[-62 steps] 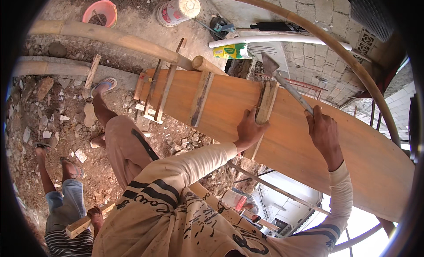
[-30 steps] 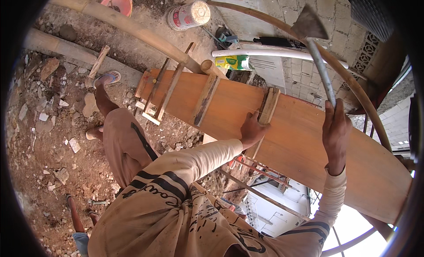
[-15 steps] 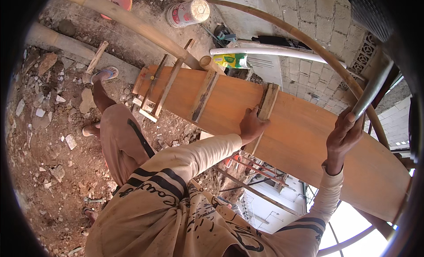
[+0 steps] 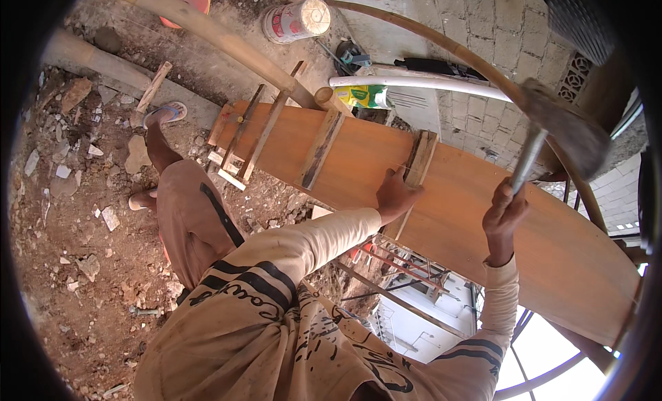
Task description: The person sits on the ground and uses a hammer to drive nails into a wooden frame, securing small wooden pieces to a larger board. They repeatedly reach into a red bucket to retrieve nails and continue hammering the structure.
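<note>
My right hand grips the metal handle of a hammer, raised over the right part of a long orange-brown wooden board. The hammer's head is smeared by motion. At the board's middle, my left hand is closed, its fingertips pinched together against a short wooden crosspiece. Whatever lies between those fingertips is too small to make out. Another crosspiece lies across the board to the left, and thinner strips cross its left end.
Bamboo poles run across the upper left. A white bucket, a green-yellow bag and a white pipe lie beyond the board. A curved pole arches beside the block wall. Rubble covers the ground at left.
My right hand and the hammer have moved left and toward me, and the hammer's head has swung into view. My left hand stays at the crosspiece.
</note>
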Demonstrator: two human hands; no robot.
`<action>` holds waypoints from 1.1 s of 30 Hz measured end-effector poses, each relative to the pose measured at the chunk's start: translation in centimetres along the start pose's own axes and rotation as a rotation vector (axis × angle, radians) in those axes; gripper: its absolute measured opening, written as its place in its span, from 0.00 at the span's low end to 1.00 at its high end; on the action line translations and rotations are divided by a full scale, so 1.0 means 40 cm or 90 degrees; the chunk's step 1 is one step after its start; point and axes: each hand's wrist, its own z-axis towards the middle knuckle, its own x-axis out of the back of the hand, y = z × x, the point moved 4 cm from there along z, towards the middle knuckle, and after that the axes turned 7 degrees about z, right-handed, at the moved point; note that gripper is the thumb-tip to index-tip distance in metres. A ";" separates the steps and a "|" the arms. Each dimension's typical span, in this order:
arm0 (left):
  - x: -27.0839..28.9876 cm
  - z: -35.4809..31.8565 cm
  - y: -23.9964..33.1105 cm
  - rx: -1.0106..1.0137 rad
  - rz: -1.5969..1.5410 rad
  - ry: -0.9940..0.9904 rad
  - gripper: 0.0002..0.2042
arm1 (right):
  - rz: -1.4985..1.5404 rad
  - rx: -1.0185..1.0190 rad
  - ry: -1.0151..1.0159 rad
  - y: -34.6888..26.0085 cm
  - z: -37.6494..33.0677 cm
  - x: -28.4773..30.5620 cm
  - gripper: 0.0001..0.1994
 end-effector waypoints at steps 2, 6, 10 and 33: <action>-0.011 -0.015 -0.007 -0.001 0.004 0.001 0.41 | -0.168 0.002 -0.110 0.049 -0.041 -0.032 0.20; 0.016 0.025 0.014 0.009 -0.006 0.016 0.42 | -0.253 -0.043 -0.147 0.005 0.106 0.004 0.21; 0.015 0.031 0.010 0.028 -0.012 0.024 0.43 | 0.028 -0.022 0.068 -0.108 0.131 0.090 0.19; 0.018 0.036 0.016 0.046 0.013 0.014 0.43 | -0.052 -0.164 -0.088 -0.109 0.112 0.054 0.22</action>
